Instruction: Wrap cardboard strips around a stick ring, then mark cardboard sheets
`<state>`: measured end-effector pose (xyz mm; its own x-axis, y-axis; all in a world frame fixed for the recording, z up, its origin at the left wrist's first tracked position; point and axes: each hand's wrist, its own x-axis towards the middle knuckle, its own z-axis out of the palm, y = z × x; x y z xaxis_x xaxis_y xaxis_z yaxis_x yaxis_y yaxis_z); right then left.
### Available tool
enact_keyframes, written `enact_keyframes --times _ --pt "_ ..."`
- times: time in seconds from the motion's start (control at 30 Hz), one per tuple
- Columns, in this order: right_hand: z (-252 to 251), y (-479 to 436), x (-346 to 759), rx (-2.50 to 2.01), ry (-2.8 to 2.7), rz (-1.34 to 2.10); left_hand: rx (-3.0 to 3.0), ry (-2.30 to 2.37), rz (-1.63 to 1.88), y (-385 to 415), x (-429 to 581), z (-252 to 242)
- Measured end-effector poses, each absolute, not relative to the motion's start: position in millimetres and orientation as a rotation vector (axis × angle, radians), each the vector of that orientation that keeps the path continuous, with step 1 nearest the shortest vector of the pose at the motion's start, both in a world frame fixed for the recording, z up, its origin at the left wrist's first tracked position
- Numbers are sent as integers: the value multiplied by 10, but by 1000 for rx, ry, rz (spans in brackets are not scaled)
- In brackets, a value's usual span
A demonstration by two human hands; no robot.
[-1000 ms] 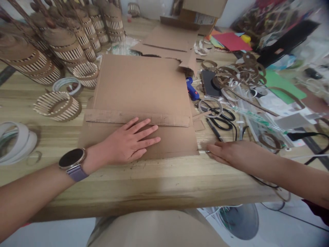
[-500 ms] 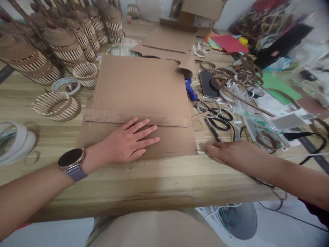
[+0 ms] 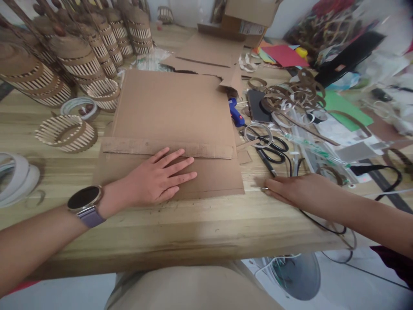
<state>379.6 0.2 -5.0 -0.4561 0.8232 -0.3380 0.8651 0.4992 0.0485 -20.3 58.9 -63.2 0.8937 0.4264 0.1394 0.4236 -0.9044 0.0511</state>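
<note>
My left hand [image 3: 161, 176] lies flat with fingers spread on a brown cardboard sheet [image 3: 174, 107], near its front edge. Its fingertips reach a narrow cardboard strip [image 3: 167, 148] lying across the sheet. A dark line runs along the sheet's front edge, towards the right corner. Just off that corner, my right hand [image 3: 290, 189] is closed low over the table on a thin tool with a shiny metal tip [image 3: 265, 188]. Most of the tool is hidden by the fingers. A dark pen-like stick [image 3: 266, 162] and black cable loops [image 3: 277, 146] lie beyond this hand.
Slatted cardboard lanterns [image 3: 77, 56] crowd the back left, with a slatted ring [image 3: 66, 134] and tape rolls [image 3: 19, 181] nearer. To the right are a blue glue gun [image 3: 236, 113], a phone [image 3: 258, 105] and curled cardboard strips [image 3: 297, 92]. A bin [image 3: 297, 275] stands below the table edge.
My right hand has slid a little to the right, so the tool's tip is now farther from the sheet's corner. My left hand stays flat in place; the whole view has shifted slightly.
</note>
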Motion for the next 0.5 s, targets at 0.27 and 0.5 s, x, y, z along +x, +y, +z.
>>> enact_keyframes --times 0.27,0.5 --pt "39 134 2755 1069 2549 -56 3078 716 203 576 -185 -645" --pt "97 201 2171 862 2515 -41 3081 727 200 541 -165 -598"
